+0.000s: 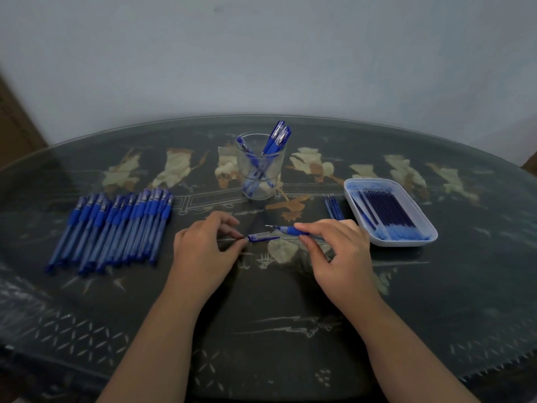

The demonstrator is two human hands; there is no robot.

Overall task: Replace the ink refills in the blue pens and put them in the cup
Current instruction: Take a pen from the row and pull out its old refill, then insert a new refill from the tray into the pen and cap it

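Note:
My right hand (334, 248) grips a blue pen (290, 230) by its blue rubber grip, with the bare tip pointing left just above the table. A blue pen cap (263, 237) lies on the table between my hands. My left hand (203, 248) has curled fingers, and its thumb and forefinger pinch a small dark piece (242, 236) right at the cap's left end. Behind them, the clear glass cup (260, 181) stands upright with several capped blue pens inside.
A row of several capped blue pens (116, 228) lies at the left. At the right a white tray (418, 237) holds several dark blue refills, and a few loose refills (334, 207) lie to its left. The dark patterned table (290, 330) ends at a pale wall.

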